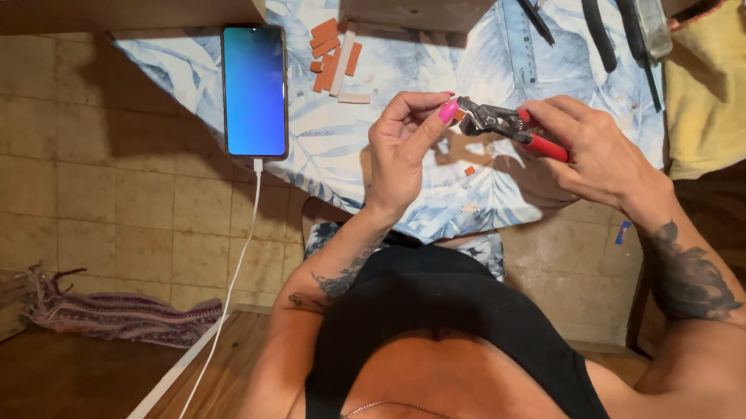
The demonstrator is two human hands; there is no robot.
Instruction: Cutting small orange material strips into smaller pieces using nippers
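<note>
My right hand point(595, 152) grips red-handled nippers point(508, 125), their dark metal jaws pointing left. My left hand point(407, 141) pinches a small orange tile piece point(458, 114) right at the jaws, thumb and forefinger closed on it. Both hands hover over a table covered with a blue and white leaf-print cloth point(351, 146). A small orange chip point(470, 170) lies on the cloth under the nippers.
A phone point(255, 90) with a lit blue screen lies on the cloth, its white cable point(235, 270) trailing away. Several orange and beige tile strips point(334, 56) sit near a wooden box point(416, 0). Dark tools point(609, 29), a yellow cloth point(719, 95) and a knitted piece point(116, 313) are around.
</note>
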